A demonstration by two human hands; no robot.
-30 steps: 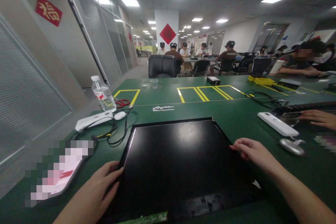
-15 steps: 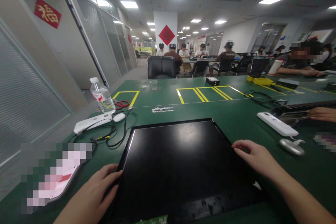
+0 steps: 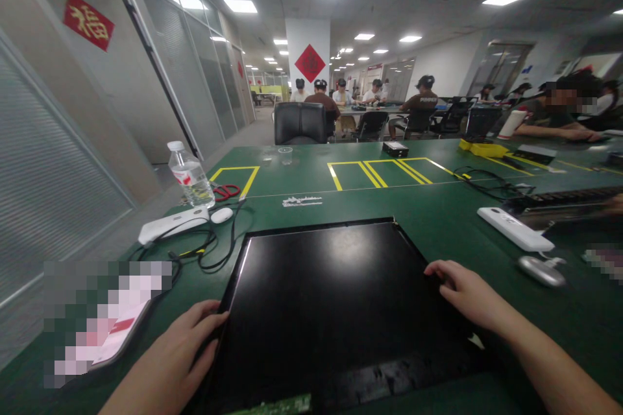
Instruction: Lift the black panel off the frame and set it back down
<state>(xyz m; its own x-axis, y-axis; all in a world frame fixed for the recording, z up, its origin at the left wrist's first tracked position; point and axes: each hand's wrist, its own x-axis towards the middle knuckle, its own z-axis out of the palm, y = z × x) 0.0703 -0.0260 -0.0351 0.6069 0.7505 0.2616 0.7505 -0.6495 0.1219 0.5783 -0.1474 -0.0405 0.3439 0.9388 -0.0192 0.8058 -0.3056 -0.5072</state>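
A black LCD screen panel (image 3: 335,298) with a thin raised frame lies flat before me on the green table, its near edge running out of view. My left hand (image 3: 187,337) grips its left edge, fingertips over the frame and the thumb lower down. On the right edge, my right hand (image 3: 460,285) holds the frame between bent fingers and thumb. A strip of green circuit board (image 3: 280,406) shows at the panel's near side. A small pale tab (image 3: 476,341) sticks out by the near right corner.
Left of the panel are a phone (image 3: 121,331), black cables (image 3: 214,262), a white power bank (image 3: 170,225), a water bottle (image 3: 191,175) and red scissors (image 3: 226,192). White scraps (image 3: 302,201) lie beyond it. Rightward are a white device (image 3: 514,229), a silver mouse-shaped object (image 3: 541,271) and a co-worker (image 3: 559,110).
My right hand has shifted slightly left and up along the panel's right edge. The left hand is almost unmoved. A co-worker's hand at the far right has drawn back and blurs.
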